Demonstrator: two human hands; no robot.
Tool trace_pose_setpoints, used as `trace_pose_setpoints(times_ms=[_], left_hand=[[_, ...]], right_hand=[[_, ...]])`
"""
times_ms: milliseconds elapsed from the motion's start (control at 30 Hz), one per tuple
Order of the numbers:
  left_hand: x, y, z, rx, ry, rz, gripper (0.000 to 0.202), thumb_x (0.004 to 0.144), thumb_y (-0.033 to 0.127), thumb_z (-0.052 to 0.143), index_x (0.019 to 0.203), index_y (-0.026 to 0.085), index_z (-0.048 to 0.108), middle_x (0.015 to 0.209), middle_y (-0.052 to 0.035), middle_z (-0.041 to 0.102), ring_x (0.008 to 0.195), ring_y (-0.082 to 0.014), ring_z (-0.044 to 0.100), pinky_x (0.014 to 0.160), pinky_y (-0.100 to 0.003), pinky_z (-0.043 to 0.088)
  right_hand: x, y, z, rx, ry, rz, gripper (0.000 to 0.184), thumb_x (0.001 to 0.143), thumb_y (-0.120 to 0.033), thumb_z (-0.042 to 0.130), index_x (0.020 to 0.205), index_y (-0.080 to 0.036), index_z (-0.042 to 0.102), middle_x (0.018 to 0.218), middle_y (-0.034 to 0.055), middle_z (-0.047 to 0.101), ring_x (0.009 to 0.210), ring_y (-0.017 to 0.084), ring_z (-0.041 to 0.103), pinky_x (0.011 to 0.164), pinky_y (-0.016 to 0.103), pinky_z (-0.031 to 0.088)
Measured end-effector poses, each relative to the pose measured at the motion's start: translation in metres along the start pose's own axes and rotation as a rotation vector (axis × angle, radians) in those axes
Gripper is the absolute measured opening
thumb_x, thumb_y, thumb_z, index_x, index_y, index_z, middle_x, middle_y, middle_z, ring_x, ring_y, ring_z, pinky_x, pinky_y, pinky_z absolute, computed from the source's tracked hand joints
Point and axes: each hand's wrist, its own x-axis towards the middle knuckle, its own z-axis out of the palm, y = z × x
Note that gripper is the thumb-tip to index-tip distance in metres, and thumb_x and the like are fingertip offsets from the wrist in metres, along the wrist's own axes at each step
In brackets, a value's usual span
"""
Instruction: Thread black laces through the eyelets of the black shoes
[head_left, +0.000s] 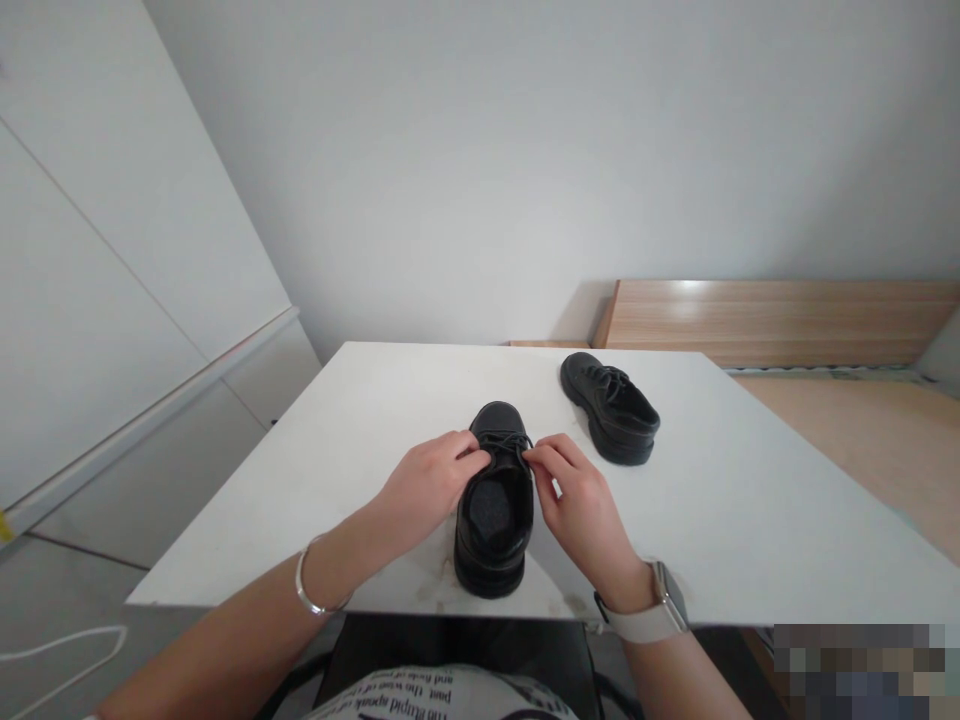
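Note:
A black lace-up shoe [491,555] stands upright near the front edge of the white table, toe pointing away from me. Its dark shoelace [504,440] crosses the front of the opening. From the left, my left hand [442,468] reaches the lacing, fingers closed at the shoe's left side. On the other side my right hand [574,490] pinches a lace end between thumb and forefinger. What exactly lies between the left fingertips is partly hidden, but they rest on the lace area. A second black shoe [611,405], its laces tied, sits farther back to the right.
The white table [337,430] reaches toward a pale wall. At the right stands a wooden bed frame [780,315] with a bare tan board. White cabinet doors [112,250] line the left, and a white cable [67,645] hangs at lower left.

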Motion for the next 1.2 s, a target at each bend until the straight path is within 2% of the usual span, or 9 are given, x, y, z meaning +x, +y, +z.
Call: trace_pose_setpoints(times_ms=[400,767,933,1000,1100,1200], left_hand=[[-0.001,-0.005,-0.006,-0.137,0.000,-0.039,0.020,0.096,0.009,0.051,0.099,0.015,0.070,0.097,-0.0054,0.064,0.088,-0.0188,0.063,0.079,-0.030,0.053],[-0.002,-0.009,-0.006,-0.125,0.012,-0.039,0.024,0.097,0.011,0.047,0.096,0.015,0.070,0.094,-0.0059,0.065,0.086,-0.0181,0.063,0.077,-0.030,0.053],[-0.003,-0.007,-0.004,-0.191,0.077,-0.034,0.027,0.098,0.013,0.044,0.093,0.016,0.070,0.094,-0.0050,0.064,0.081,-0.0157,0.062,0.074,-0.027,0.052],[-0.003,-0.004,-0.002,-0.215,0.094,-0.046,0.028,0.099,0.014,0.043,0.096,0.016,0.070,0.096,-0.0055,0.063,0.080,-0.0155,0.062,0.073,-0.027,0.053],[-0.002,0.002,0.001,-0.213,0.103,-0.049,0.022,0.100,0.021,0.048,0.108,0.014,0.068,0.099,-0.0067,0.064,0.086,-0.0182,0.065,0.079,-0.031,0.055],[-0.002,0.005,0.005,-0.203,0.096,-0.066,0.025,0.097,0.025,0.057,0.119,0.014,0.063,0.103,-0.0077,0.065,0.092,-0.0212,0.066,0.083,-0.035,0.056]], right_hand=[[-0.001,0.001,0.000,0.017,0.004,-0.001,0.022,0.094,-0.004,0.047,0.098,-0.019,0.063,0.095,0.0070,0.061,0.087,0.020,0.062,0.078,0.033,0.050],[-0.001,0.001,-0.001,0.031,-0.006,0.018,0.023,0.093,-0.004,0.047,0.099,-0.019,0.063,0.096,0.0072,0.062,0.088,0.020,0.062,0.078,0.034,0.051],[-0.001,0.001,0.000,0.025,-0.004,0.017,0.023,0.094,-0.005,0.046,0.099,-0.020,0.063,0.096,0.0077,0.062,0.088,0.021,0.062,0.079,0.035,0.052],[-0.001,0.000,0.000,0.016,-0.011,0.019,0.023,0.095,-0.006,0.045,0.099,-0.020,0.063,0.097,0.0081,0.063,0.088,0.021,0.063,0.080,0.036,0.052],[-0.002,-0.004,0.000,0.009,-0.028,0.032,0.022,0.097,-0.009,0.044,0.102,-0.019,0.063,0.098,0.0087,0.064,0.088,0.021,0.063,0.081,0.036,0.052],[-0.002,-0.010,-0.002,-0.019,-0.036,0.048,0.021,0.099,-0.019,0.049,0.115,-0.017,0.061,0.099,0.0098,0.065,0.087,0.023,0.064,0.079,0.038,0.054]])
